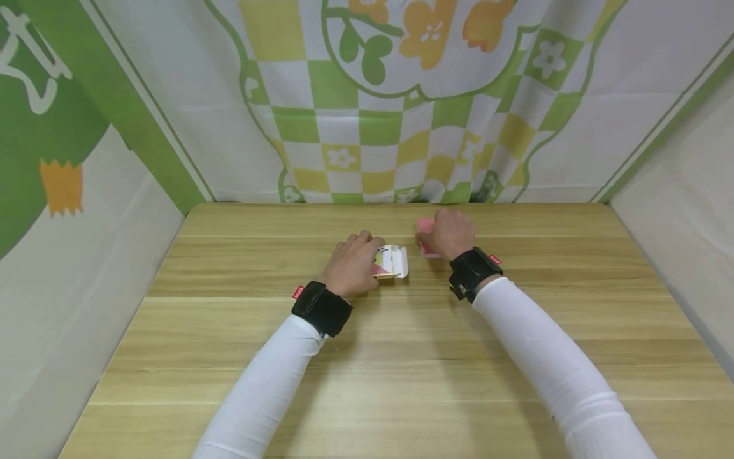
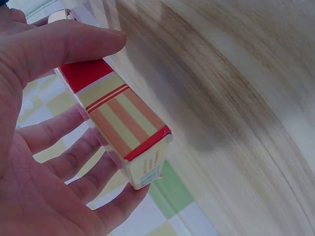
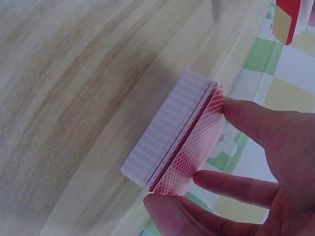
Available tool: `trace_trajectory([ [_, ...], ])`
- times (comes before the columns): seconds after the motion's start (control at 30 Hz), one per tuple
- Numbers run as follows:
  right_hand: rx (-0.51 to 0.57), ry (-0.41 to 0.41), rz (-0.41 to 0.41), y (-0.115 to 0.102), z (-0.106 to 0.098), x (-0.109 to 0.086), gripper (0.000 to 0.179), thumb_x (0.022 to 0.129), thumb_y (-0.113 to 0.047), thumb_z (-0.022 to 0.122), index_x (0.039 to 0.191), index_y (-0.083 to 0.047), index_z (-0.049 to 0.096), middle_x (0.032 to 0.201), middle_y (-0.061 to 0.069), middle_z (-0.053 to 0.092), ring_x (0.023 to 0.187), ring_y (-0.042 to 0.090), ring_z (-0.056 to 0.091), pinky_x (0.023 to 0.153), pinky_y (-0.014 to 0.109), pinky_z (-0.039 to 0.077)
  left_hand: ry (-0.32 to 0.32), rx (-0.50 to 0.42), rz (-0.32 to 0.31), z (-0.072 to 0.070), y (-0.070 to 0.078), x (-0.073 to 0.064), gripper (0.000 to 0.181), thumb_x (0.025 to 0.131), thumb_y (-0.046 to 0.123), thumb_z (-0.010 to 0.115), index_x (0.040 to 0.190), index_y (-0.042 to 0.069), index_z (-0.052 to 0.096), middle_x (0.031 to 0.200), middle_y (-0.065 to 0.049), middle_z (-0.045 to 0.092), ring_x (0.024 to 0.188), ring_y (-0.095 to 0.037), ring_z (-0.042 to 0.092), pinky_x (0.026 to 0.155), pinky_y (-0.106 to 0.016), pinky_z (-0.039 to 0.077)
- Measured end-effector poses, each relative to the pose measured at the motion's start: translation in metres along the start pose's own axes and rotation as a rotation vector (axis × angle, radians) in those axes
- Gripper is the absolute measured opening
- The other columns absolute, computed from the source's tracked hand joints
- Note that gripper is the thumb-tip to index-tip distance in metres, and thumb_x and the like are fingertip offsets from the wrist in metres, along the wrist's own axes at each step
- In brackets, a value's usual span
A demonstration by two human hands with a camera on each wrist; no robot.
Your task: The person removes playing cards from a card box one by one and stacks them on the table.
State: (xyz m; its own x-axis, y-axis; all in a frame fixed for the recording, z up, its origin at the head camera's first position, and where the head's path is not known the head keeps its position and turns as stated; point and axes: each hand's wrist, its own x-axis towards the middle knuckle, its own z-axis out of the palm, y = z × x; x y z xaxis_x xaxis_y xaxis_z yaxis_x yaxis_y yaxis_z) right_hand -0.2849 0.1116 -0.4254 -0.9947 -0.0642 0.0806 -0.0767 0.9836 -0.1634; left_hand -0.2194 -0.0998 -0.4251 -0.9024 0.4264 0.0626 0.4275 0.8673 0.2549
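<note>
My left hand (image 1: pixel 351 264) holds a playing-card box (image 1: pixel 383 262) with its flap end open toward the right. The left wrist view shows the thumb along one long side of the striped red and cream box (image 2: pixel 120 115), with the fingers on the other side. To the right, my right hand (image 1: pixel 452 233) pinches a deck of playing cards (image 1: pixel 425 226) with red patterned backs. In the right wrist view, thumb and fingertips are at opposite ends of the deck (image 3: pixel 172 137), and another fingertip touches the top card. The deck's edges look slightly uneven near the top.
Both hands are over the wooden table (image 1: pixel 367 370), near its back edge. Behind it hangs a green, yellow and white checked curtain (image 1: pixel 378 127). Fabric walls (image 1: pixel 74 306) stand at either side. Part of the red box (image 3: pixel 288 22) shows at the right wrist view's corner.
</note>
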Motion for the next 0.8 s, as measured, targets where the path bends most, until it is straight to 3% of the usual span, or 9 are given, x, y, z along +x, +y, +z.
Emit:
trace_trajectory([
  [0.8, -0.006, -0.020, 0.018, 0.0007, 0.0030, 0.0018, 0.047, 0.073, -0.052, 0.064, 0.060, -0.012, 0.044, 0.064, 0.007, 0.049, 0.060, 0.023, 0.047, 0.045, 0.036, 0.037, -0.014, -0.012, -0.017, 0.0004, 0.0013, -0.0011, 0.069, 0.061, 0.017, 0.071, 0.127, 0.014, 0.050, 0.109, -0.003, 0.047, 0.098, -0.022, 0.045, 0.083, -0.042, 0.037],
])
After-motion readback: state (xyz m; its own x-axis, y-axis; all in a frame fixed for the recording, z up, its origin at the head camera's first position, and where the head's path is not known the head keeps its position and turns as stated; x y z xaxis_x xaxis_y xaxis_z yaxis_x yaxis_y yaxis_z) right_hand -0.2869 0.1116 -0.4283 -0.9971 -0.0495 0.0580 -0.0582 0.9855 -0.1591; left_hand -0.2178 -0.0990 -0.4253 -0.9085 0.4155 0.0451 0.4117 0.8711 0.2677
